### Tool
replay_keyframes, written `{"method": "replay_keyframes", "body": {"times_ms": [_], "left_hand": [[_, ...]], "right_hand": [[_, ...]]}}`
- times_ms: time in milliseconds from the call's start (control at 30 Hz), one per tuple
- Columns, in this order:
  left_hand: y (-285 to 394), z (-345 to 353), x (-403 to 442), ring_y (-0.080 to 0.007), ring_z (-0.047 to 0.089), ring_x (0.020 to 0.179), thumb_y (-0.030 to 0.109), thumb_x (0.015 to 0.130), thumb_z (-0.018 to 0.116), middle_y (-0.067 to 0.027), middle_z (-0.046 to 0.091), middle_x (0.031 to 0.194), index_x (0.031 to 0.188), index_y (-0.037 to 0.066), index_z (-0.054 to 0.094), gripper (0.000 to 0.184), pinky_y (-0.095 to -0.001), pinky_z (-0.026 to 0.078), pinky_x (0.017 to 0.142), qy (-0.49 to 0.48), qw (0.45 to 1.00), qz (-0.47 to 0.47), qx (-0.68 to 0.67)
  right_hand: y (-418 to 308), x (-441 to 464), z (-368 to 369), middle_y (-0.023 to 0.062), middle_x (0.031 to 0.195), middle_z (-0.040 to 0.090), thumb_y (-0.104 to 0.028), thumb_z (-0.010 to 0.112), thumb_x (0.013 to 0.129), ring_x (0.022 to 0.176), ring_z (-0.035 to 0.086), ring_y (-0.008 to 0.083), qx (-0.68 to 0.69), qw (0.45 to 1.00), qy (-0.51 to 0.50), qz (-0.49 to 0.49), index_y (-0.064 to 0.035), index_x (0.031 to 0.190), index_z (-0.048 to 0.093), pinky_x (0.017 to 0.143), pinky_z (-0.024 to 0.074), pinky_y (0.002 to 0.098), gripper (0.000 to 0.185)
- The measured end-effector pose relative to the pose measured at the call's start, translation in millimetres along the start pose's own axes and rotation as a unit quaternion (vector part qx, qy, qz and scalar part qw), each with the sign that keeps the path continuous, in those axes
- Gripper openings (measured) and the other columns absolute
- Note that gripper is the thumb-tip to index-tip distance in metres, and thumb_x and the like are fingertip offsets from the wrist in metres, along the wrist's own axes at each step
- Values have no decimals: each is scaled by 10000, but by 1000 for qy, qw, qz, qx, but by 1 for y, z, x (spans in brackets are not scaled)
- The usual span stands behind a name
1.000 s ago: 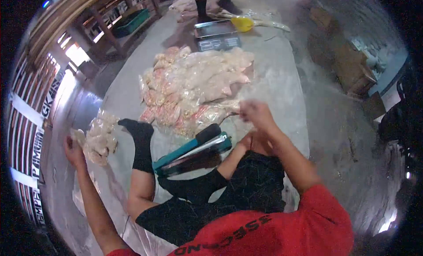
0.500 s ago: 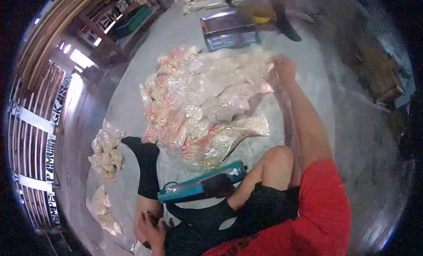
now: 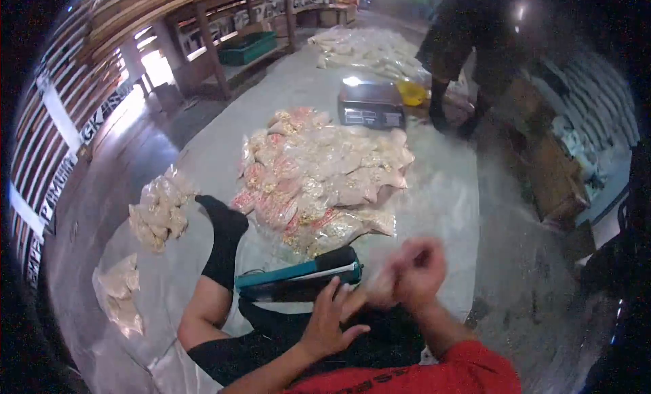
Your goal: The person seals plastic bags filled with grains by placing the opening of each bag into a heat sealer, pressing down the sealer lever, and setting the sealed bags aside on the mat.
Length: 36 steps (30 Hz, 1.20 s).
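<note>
Head view: left hand (image 3: pixel 327 327) over teal sealer (image 3: pixel 271 277), fingers spread, apparently empty; right hand (image 3: pixel 420 275) curled, blurred, cannot tell whether grasping. Sealer just short of filled plastic bags (image 3: pixel 339 170); could knock into them through careless sweep.

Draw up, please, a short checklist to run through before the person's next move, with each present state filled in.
1. Left hand free: ok, open, nothing visibly held.
2. Right hand free: cannot tell, blurred.
3. Long teal-and-black device close to the hands: ok.
4. Left hand off that device: cannot tell, they overlap in view.
5. Large heap of clear plastic bags with pale contents beyond the device: ok.
6. Dark, flat-topped scale readable: not ok, figures illegible.
</note>
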<state>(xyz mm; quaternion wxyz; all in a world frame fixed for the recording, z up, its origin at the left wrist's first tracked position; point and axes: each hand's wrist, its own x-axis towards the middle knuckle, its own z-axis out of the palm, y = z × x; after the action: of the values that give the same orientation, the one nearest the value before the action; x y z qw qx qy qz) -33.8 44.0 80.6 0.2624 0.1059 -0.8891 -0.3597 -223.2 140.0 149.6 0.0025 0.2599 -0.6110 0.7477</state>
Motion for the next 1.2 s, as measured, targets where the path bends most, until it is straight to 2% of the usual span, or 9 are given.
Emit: {"method": "replay_keyframes", "body": {"times_ms": [67, 167, 267, 367, 467, 600, 700, 1133, 1200], "left_hand": [[-4, -1, -19, -369, 509, 1303, 390, 786, 846, -156, 589, 1334, 1327, 72, 570, 686, -462, 408, 1078, 4, 994, -47, -95], [-22, -29, -78, -319, 612, 1210, 365, 805, 840, -157, 647, 1262, 1257, 47, 620, 595, -408, 478, 1028, -171, 927, -243, -230], [-17, -44, -111, -252, 701, 1024, 330, 874, 786, -162, 707, 1101, 1107, 38, 694, 385, -378, 549, 895, -28, 965, -200, -166], [-2, -61, -106, -223, 713, 900, 233, 936, 712, -138, 726, 965, 981, 25, 721, 213, -348, 558, 816, 121, 937, -308, -111], [3, -60, -94, -182, 689, 805, 157, 932, 709, -102, 724, 868, 963, 21, 723, 141, -329, 547, 763, 253, 899, -318, -163], [-2, -75, -87, -141, 666, 780, 166, 916, 750, -73, 716, 835, 947, -5, 719, 176, -290, 533, 723, 245, 918, -305, -73], [-2, -87, -76, -123, 664, 778, 174, 928, 743, -63, 709, 836, 953, -21, 718, 198, -264, 530, 714, 225, 867, -367, -250], [-21, -61, -57, -132, 669, 741, 205, 982, 676, -61, 709, 874, 1034, -22, 695, 234, -282, 559, 723, 231, 869, -362, -246], [-28, -56, -52, -124, 673, 767, 224, 975, 687, -54, 709, 869, 1047, -22, 689, 256, -273, 555, 712, 232, 857, -367, -279]], "right_hand": [[14, -70, 6, 76, 895, 701, -24, 710, 911, 811, 689, 163, 72, 990, -109, 58, -41, 1001, 616, 729, 575, 327, 130], [36, -135, 0, 95, 983, 746, -186, 662, 984, 899, 702, 152, -59, 936, -284, 201, -26, 1057, 695, 820, 560, 318, 179], [19, -147, 14, 100, 953, 731, -156, 632, 999, 872, 696, 161, -94, 900, -373, 205, 5, 1051, 684, 789, 559, 324, 177], [14, -135, 30, 110, 956, 732, -199, 573, 1028, 873, 692, 179, -160, 897, -397, 113, -3, 1065, 697, 800, 551, 345, 235], [20, -130, 48, 150, 978, 712, -234, 540, 1039, 907, 694, 283, -148, 910, -359, 143, -18, 1091, 675, 825, 540, 383, 260], [23, -130, 48, 70, 927, 736, -183, 673, 976, 858, 679, 141, -62, 912, -351, 204, -17, 1026, 723, 793, 545, 293, 180], [20, -131, 45, 56, 928, 741, -175, 675, 975, 849, 673, 133, -55, 928, -318, 185, -23, 1031, 737, 796, 544, 285, 173], [43, -112, 40, 58, 916, 715, -181, 666, 995, 837, 664, 114, -90, 927, -296, 210, 10, 1083, 689, 787, 549, 265, 212], [40, -110, 42, 55, 891, 698, -185, 643, 1007, 803, 659, 117, -19, 914, -266, 305, 10, 1084, 675, 751, 553, 265, 211]]}}
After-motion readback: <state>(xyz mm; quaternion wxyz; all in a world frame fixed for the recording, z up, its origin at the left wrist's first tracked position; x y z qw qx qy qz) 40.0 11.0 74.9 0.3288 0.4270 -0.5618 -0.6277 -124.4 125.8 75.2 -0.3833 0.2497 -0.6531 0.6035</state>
